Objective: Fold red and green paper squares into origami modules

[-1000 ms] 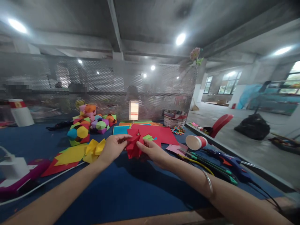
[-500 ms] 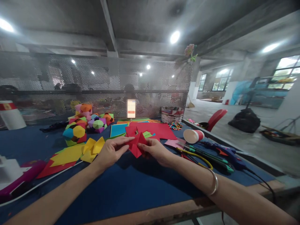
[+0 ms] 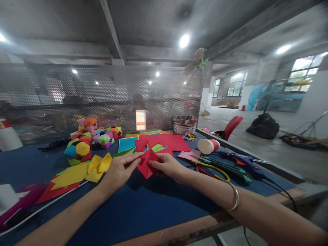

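Between my hands is a folded piece of red paper, held above the blue table top with one point facing down toward me. My left hand pinches its left corner between thumb and fingers. On the opposite side, my right hand grips the paper, the thumb lying on the near face and the fingers partly hidden behind. Just beyond lie red sheets with green strips. Left of my left hand sit folded yellow paper pieces.
Colourful paper balls are piled at the left, near a magenta tool with a white cord. On the right lie a tipped paper cup, a yellow-handled tool and a blue glue gun. A woven basket stands behind.
The red paper's raised flaps now lie flatter, and it shows a broader face toward me. Both hands still hold it. The whole view has shifted slightly.
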A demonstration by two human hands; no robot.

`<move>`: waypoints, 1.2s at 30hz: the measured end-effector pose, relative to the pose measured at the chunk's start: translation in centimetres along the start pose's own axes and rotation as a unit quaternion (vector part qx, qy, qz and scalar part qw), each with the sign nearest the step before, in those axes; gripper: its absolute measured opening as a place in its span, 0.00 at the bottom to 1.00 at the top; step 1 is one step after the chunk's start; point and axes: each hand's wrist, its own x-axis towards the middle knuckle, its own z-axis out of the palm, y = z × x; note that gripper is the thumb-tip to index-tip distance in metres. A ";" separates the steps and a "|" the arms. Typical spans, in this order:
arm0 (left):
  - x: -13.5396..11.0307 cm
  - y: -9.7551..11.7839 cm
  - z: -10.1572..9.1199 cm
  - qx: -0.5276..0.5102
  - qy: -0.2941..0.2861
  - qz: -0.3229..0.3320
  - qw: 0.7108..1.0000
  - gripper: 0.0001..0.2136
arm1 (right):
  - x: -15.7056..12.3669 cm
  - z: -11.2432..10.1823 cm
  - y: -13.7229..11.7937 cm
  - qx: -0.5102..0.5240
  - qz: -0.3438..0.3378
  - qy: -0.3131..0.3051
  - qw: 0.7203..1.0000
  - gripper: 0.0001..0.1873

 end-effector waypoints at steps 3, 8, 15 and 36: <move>0.0 0.0 0.0 0.009 0.013 -0.010 1.000 0.15 | 0.1 0.0 0.1 -0.005 -0.003 -0.001 1.000 0.13; 0.2 -0.7 -0.3 0.030 0.025 -0.052 0.998 0.16 | 0.2 0.0 0.1 -0.016 -0.015 -0.012 1.000 0.13; 0.6 -2.0 -0.5 0.007 0.031 -0.098 0.995 0.16 | -0.2 0.3 -0.1 -0.030 -0.028 -0.027 0.999 0.15; -0.2 0.0 -0.4 0.042 -0.055 0.061 0.996 0.17 | 0.8 -0.6 1.4 -0.027 -0.022 0.039 0.999 0.16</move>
